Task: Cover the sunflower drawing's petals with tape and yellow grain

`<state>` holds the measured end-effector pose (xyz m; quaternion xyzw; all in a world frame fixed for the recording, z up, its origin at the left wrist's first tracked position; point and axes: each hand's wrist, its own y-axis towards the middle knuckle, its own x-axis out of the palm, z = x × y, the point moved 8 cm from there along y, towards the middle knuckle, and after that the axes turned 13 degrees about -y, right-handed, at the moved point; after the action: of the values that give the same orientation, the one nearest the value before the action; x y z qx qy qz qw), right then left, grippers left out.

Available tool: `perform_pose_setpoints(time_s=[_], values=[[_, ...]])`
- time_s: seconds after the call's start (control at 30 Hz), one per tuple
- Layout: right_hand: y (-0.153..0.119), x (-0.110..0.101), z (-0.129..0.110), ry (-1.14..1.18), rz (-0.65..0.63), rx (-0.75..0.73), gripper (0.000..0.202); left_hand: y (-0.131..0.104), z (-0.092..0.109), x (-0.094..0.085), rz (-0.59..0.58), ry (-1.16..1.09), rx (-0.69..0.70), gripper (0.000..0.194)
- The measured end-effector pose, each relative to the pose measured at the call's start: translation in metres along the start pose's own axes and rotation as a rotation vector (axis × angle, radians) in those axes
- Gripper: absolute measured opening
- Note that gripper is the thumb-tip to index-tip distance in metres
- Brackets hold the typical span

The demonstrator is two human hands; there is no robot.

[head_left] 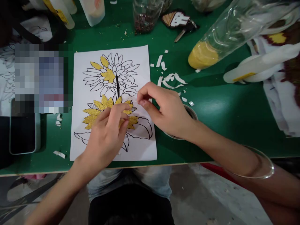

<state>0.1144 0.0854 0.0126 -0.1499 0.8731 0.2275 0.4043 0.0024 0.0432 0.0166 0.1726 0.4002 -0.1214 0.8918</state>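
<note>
A white sheet (81, 72) printed with two outlined flowers lies on the green table (211, 125). Yellow grains cover many petals of the lower flower (90, 120) and a few of the upper one. My left hand (107, 131) is over the lower flower, its fingers curled and thumb near the index finger; what is between them, if anything, is hidden. My right hand (166, 109) is at the sheet's right edge, thumb and index finger pinched on something too small to make out. Below my right hand a round container (193, 113) is partly hidden.
A clear bottle with yellow grains (203, 56) and a white squeeze bottle (255, 67) lie at the right. Paper scraps (173, 79) are beside the sheet. Keys (185, 31), a jar of dark grains (145, 23) and a cup (93, 12) are at the back. A phone (24, 131) rests at the left.
</note>
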Motion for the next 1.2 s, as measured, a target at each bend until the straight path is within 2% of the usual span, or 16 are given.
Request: perform_pose_setpoints(time_s=[0.2,0.53,0.93,1.2], values=[[0.002,0.009,0.011,0.061,0.005,0.049,0.014,0.018,0.004,0.011,-0.113,0.103,0.208,0.009],[0.005,0.008,0.013,0.086,-0.023,0.087,0.014,0.022,0.006,0.013,-0.134,0.127,0.328,0.009],[0.005,0.012,0.014,0.05,-0.088,0.1,0.016,0.027,0.002,0.019,-0.253,0.092,0.271,0.012],[0.005,0.015,0.014,0.009,-0.116,0.103,0.021,0.031,-0.004,0.025,-0.38,0.052,0.14,0.015]])
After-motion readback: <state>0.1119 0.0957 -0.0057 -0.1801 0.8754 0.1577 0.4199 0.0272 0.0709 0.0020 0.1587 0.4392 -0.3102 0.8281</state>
